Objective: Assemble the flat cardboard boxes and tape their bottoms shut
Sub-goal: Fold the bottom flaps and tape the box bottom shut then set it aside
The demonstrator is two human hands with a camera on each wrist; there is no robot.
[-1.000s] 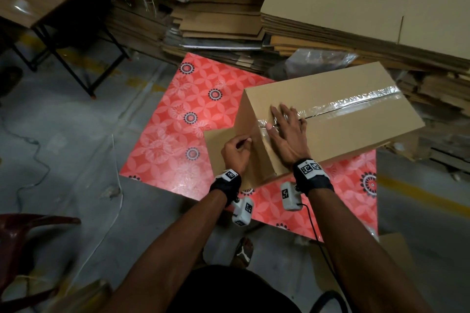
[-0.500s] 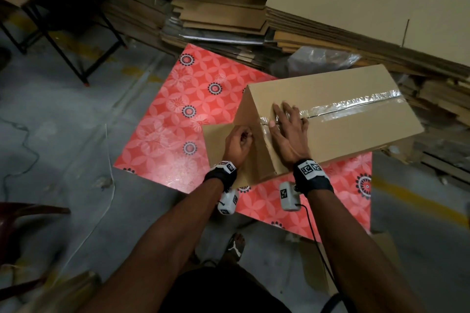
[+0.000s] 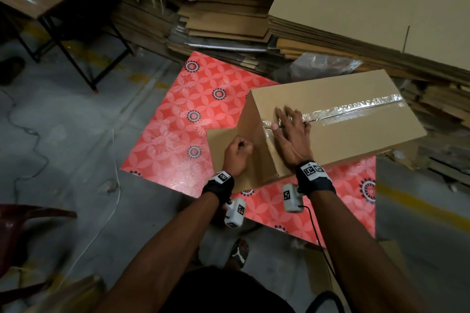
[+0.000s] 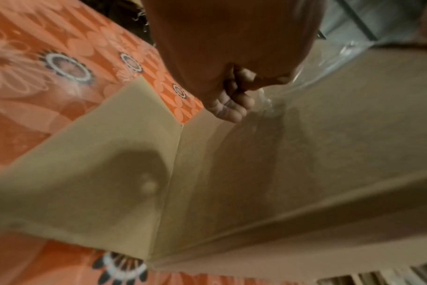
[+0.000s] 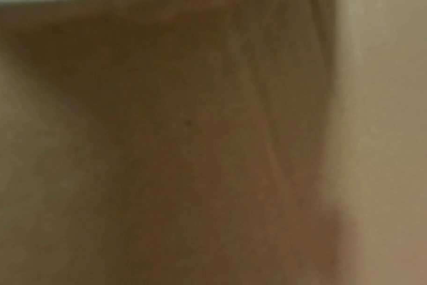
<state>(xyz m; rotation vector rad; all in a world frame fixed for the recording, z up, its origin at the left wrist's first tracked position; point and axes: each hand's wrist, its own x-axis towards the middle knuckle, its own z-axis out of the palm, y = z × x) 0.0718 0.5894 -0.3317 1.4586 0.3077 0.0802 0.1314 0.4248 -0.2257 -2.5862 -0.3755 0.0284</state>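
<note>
Seam tape [image 3: 356, 110] laid on box [image 3: 356, 140]; right hand [image 3: 290, 134] presses flat, left hand [image 3: 237, 152] pinches the tape end down the side.

Warehouse: flat carton stacks [image 3: 356, 15], concrete floor [image 3: 63, 122]

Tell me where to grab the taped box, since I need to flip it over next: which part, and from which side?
Take the box by its two short end walls, one hand at each. The taped top is slick, and the right hand already lies flat on it beside the near end, where the left hand is.
</note>
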